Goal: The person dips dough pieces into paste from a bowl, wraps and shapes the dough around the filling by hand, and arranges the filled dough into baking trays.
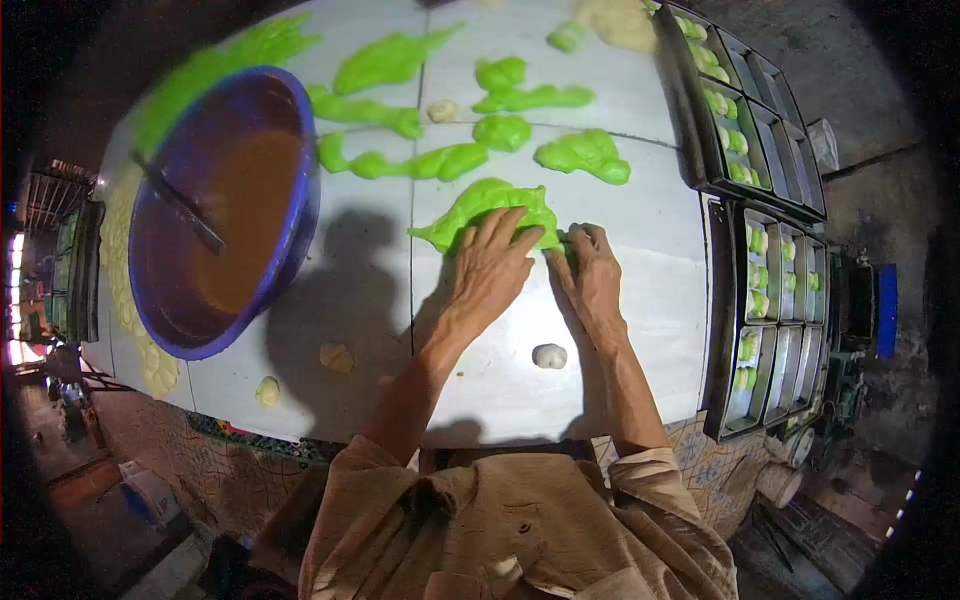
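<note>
A flat piece of bright green dough [490,203] lies on the white tiled table [640,270]. My left hand [490,265] rests over its lower middle, fingers stretched out and pointing up. At the dough's lower right edge is my right hand [590,268], its fingers bent and pressed together; what they hold, if anything, is hidden. Nearer to me, below my right hand, sits a small whitish dough ball [549,356]. Another green piece [585,155] lies beyond my right hand.
At left stands a large purple basin [300,200] of brown liquid with a dark-handled tool [185,205] in it. More green dough [390,62] lies across the far side. Black-framed trays [735,330] holding green-and-white pieces line the right edge. Pale dough [155,365] runs along the left edge.
</note>
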Tool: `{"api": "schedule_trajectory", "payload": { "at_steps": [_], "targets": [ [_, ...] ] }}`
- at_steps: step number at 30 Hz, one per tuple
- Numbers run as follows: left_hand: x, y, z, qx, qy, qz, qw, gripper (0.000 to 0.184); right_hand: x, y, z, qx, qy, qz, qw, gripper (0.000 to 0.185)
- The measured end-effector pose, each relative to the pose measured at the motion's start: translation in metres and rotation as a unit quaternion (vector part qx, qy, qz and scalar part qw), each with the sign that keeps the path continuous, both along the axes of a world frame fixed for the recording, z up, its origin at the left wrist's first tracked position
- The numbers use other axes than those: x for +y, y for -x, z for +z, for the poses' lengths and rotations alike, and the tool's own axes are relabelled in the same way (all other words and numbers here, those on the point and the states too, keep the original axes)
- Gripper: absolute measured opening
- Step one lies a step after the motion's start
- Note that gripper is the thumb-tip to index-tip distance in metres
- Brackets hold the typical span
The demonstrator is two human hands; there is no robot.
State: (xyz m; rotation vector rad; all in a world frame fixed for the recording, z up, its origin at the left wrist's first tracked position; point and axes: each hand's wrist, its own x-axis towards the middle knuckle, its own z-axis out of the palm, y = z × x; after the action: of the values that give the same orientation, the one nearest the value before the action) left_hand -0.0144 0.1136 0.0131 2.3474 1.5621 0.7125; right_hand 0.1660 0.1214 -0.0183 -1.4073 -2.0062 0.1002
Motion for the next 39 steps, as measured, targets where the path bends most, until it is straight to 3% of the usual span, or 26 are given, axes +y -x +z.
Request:
{"api": "schedule_trajectory", "payload": {
  "at_steps": [2, 3, 4, 5, 6, 9, 11, 13, 14, 15, 16, 19, 20, 22, 23, 24, 25, 26, 27, 28, 30, 32, 34, 36, 38, 39],
  "targets": [
    [0.006, -0.01, 0.004, 0.001, 0.003, -0.028, 1.0, 0.041, 0.001, -0.004, -0.001, 0.093, 0.082, -0.009, 0.992, 0.028],
    [0.011, -0.015, 0.002, -0.001, -0.011, -0.042, 0.999, 0.038, -0.006, 0.001, 0.025, 0.223, 0.22, -0.041, 0.949, 0.027],
    [0.015, -0.018, -0.002, -0.003, -0.025, -0.056, 0.998, 0.036, -0.009, 0.003, 0.038, 0.344, 0.351, -0.07, 0.868, 0.025],
    [0.019, -0.019, -0.01, 0.004, -0.035, -0.059, 0.998, 0.034, -0.007, -0.003, 0.024, 0.466, 0.369, -0.044, 0.803, 0.02],
    [0.022, -0.02, -0.023, 0.012, -0.045, -0.063, 0.997, 0.032, -0.007, -0.007, 0.038, 0.513, 0.414, -0.031, 0.752, 0.018],
    [0.022, -0.019, -0.023, 0.023, -0.045, -0.069, 0.996, 0.029, -0.021, -0.018, 0.058, 0.555, 0.417, 0.005, 0.72, 0.013],
    [0.019, -0.02, -0.026, 0.013, -0.03, -0.063, 0.997, 0.028, -0.038, -0.028, 0.04, 0.634, 0.386, -0.03, 0.67, 0.012],
    [0.017, -0.021, -0.028, 0.005, -0.03, -0.054, 0.998, 0.027, -0.042, -0.036, 0.062, 0.615, 0.423, 0.01, 0.666, 0.016],
    [0.018, -0.022, -0.028, 0.001, -0.032, -0.054, 0.998, 0.027, -0.046, -0.038, 0.057, 0.65, 0.37, 0.036, 0.663, 0.019],
    [0.018, -0.022, -0.025, 0.023, 0.003, -0.063, 0.998, 0.037, -0.049, -0.038, 0.055, 0.682, 0.317, 0.066, 0.655, 0.021],
    [0.016, -0.022, -0.022, 0.033, 0.0, -0.045, 0.998, 0.041, -0.045, -0.047, 0.062, 0.713, 0.359, 0.093, 0.595, 0.024],
    [-0.007, -0.01, 0.009, 0.049, 0.032, -0.001, 0.998, 0.06, -0.045, -0.038, 0.076, 0.782, 0.334, 0.105, 0.516, 0.034],
    [-0.014, -0.004, 0.016, 0.027, 0.027, 0.008, 0.999, 0.054, -0.045, -0.036, 0.077, 0.761, 0.334, 0.109, 0.546, 0.037],
    [-0.026, 0.004, 0.029, -0.2, 0.083, -0.007, 0.976, 0.053, -0.045, -0.028, 0.077, 0.715, 0.34, 0.121, 0.599, 0.046],
    [-0.036, 0.005, 0.036, -0.287, 0.145, -0.027, 0.947, 0.059, -0.047, -0.023, 0.071, 0.679, 0.356, 0.093, 0.635, 0.051],
    [-0.045, 0.004, 0.042, -0.371, 0.204, -0.047, 0.905, 0.065, -0.051, -0.013, 0.083, 0.653, 0.398, 0.091, 0.638, 0.055],
    [-0.051, 0.004, 0.048, -0.391, 0.246, -0.053, 0.885, 0.07, -0.055, -0.005, 0.083, 0.617, 0.418, 0.071, 0.663, 0.053],
    [-0.056, 0.002, 0.051, -0.402, 0.214, -0.054, 0.888, 0.067, -0.058, 0.003, 0.084, 0.578, 0.438, 0.054, 0.686, 0.052],
    [-0.058, 0.003, 0.048, -0.435, 0.262, -0.032, 0.861, 0.063, -0.061, 0.012, 0.086, 0.524, 0.424, 0.033, 0.738, 0.041],
    [-0.061, 0.007, 0.045, -0.467, 0.308, -0.011, 0.829, 0.058, -0.062, 0.02, 0.091, 0.51, 0.424, 0.027, 0.748, 0.037],
    [-0.072, 0.017, 0.041, -0.487, 0.266, 0.035, 0.831, 0.052, -0.065, 0.035, 0.101, 0.484, 0.424, 0.014, 0.765, 0.03],
    [-0.082, 0.026, 0.036, -0.504, 0.245, 0.061, 0.826, 0.049, -0.072, 0.047, 0.092, 0.336, 0.317, -0.01, 0.887, 0.024],
    [-0.092, 0.042, 0.039, -0.516, 0.251, 0.075, 0.815, 0.056, -0.075, 0.062, 0.095, 0.246, 0.178, 0.035, 0.952, 0.023],
    [-0.106, 0.053, 0.049, -0.562, 0.27, 0.095, 0.776, 0.078, -0.084, 0.075, 0.098, 0.363, 0.275, 0.048, 0.889, 0.023],
    [-0.115, 0.056, 0.048, -0.595, 0.127, 0.111, 0.786, 0.089, -0.092, 0.094, 0.105, 0.407, 0.281, 0.061, 0.867, 0.02],
    [-0.124, 0.064, 0.057, -0.541, 0.106, 0.139, 0.822, 0.09, -0.095, 0.106, 0.113, 0.406, 0.292, 0.041, 0.865, 0.017]
  ]
}}
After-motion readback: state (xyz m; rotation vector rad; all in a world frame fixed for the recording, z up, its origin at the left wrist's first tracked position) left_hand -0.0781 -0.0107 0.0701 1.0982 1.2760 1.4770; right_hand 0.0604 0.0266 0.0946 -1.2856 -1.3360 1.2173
